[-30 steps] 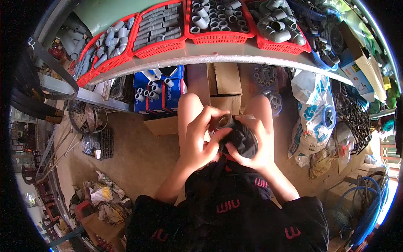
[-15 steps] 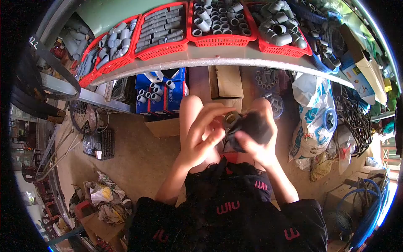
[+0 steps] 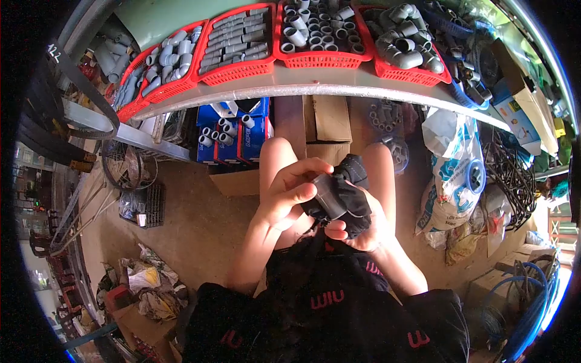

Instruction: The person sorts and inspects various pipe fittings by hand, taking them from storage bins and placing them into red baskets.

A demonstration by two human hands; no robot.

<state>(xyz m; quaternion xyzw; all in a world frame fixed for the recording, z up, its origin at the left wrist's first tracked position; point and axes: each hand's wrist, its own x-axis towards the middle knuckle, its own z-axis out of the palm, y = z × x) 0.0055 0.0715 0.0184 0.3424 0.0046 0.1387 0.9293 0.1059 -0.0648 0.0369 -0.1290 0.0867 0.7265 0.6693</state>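
Note:
In front of my knees, my left hand [image 3: 287, 195] grips a dark grey pipe fitting [image 3: 328, 197] between thumb and fingers. The fitting is short and tubular, and lies tilted with its side toward me. My right hand [image 3: 370, 228] is closed around a bunched black cloth [image 3: 356, 202], which is pressed against the fitting's right side. Part of the cloth stands up above the fitting, showing a stitched seam. The cloth hides the fitting's far end and some of my right fingers.
Red baskets [image 3: 324, 60] of grey pipe fittings line the shelf [image 3: 290, 85] ahead. Below it stand blue boxes [image 3: 233, 142] with short pipe pieces on top and a cardboard box [image 3: 330, 121]. A white sack [image 3: 451, 175] is at right, a black crate [image 3: 145, 206] at left.
The fitting has turned from showing its brass-coloured open end to showing its dark side. The black cloth, blurred before, is now sharp and bunched against it, and my right hand is lower.

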